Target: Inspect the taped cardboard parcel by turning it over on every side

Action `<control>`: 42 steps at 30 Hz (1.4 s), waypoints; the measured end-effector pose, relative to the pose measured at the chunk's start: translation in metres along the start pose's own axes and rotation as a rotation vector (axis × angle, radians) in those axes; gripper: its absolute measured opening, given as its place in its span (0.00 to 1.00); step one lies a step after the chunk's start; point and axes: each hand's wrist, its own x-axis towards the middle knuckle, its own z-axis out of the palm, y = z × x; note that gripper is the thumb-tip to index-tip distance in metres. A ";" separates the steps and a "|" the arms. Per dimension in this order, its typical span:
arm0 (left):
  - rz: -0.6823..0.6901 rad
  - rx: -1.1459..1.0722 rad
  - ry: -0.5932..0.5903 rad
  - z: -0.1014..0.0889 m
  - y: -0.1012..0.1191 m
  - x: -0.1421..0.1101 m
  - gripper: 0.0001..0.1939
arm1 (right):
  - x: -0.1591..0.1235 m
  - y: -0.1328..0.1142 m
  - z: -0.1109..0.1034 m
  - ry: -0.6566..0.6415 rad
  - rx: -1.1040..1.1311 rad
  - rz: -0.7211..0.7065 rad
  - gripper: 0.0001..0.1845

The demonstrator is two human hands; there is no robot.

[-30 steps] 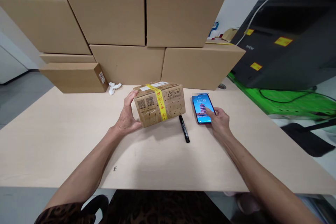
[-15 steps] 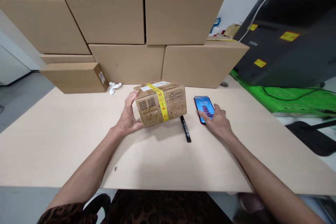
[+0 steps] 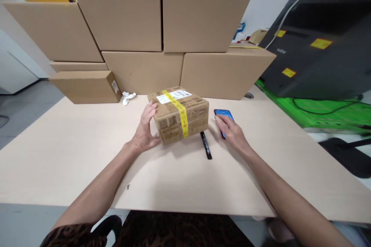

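My left hand (image 3: 145, 129) grips the left end of a small cardboard box (image 3: 195, 119), thumb low at the near corner and fingers on its upper left edge. Yellow tape runs over the box's top and front, and a white label lies on top. The box is tilted, its near side off the table. Over the lower right part of a smartphone (image 3: 222, 112) is my right hand (image 3: 233, 133), fingers stretched out and nothing held. The phone lies flat with its screen lit. Between the box and the phone lies a black marker (image 3: 206, 146).
Large cardboard boxes (image 3: 130, 15) are stacked along the back of the table (image 3: 87, 170). A flatter box (image 3: 84, 88) stands at back left, beside a crumpled white tissue (image 3: 127, 97). A dark Brother machine (image 3: 313, 54) stands right on a green surface (image 3: 319, 112).
My right hand has slid left across the phone, its fingers now nearer the box. The box has turned in my left hand, showing more of its top and label.
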 end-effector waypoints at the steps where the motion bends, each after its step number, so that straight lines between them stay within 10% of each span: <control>1: 0.036 0.023 0.002 0.001 0.001 -0.001 0.63 | 0.002 -0.009 0.004 -0.062 0.100 0.040 0.39; 6: 0.260 0.136 0.024 0.003 0.003 -0.008 0.41 | 0.009 -0.053 0.015 -0.376 0.742 0.227 0.34; 11: 0.283 0.194 0.076 -0.002 0.002 -0.004 0.45 | 0.005 -0.064 0.017 -0.511 0.844 0.116 0.37; 18: -0.573 -0.420 -0.102 -0.014 0.010 -0.001 0.32 | -0.004 -0.046 0.036 -0.367 0.937 0.054 0.44; 23: -0.869 -0.841 -0.103 -0.004 0.026 0.005 0.57 | -0.004 -0.034 0.044 -0.408 0.863 -0.029 0.52; 33: -1.081 -0.880 0.113 -0.003 0.014 -0.006 0.41 | 0.013 -0.024 0.023 -0.677 0.362 0.250 0.42; 38: -1.110 -0.874 0.172 -0.002 0.016 -0.004 0.41 | 0.026 -0.015 0.015 -0.389 0.124 -0.075 0.26; 42: -1.135 -0.888 0.157 -0.001 0.021 -0.002 0.43 | 0.038 -0.016 0.001 -0.198 -0.254 -0.039 0.21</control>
